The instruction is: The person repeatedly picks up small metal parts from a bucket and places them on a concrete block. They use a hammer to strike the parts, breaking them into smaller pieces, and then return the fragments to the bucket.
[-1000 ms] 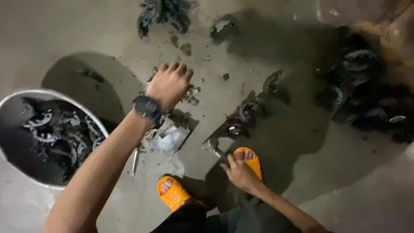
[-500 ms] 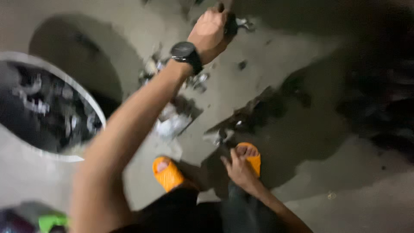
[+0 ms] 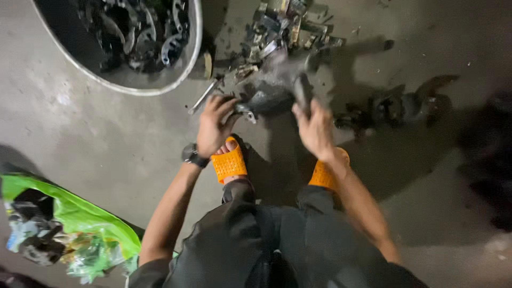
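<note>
Squatting, I grip 1 dark metal part (image 3: 269, 101) with my left hand (image 3: 213, 125) and right hand (image 3: 314, 128) (fingers closed); scrap pile (image 3: 282, 26) beyond them remains unsorted.

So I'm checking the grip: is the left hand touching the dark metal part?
Touching. The head view shows the left hand with its fingers curled onto the near end of the dark metal part; no gap shows between them.

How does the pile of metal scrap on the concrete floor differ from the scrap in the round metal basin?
The loose scrap pile lies spread on bare concrete, close to both hands; the basin scrap is heaped inside a pale rim, out of reach of either hand. Both are dark, tangled metal parts.
</note>
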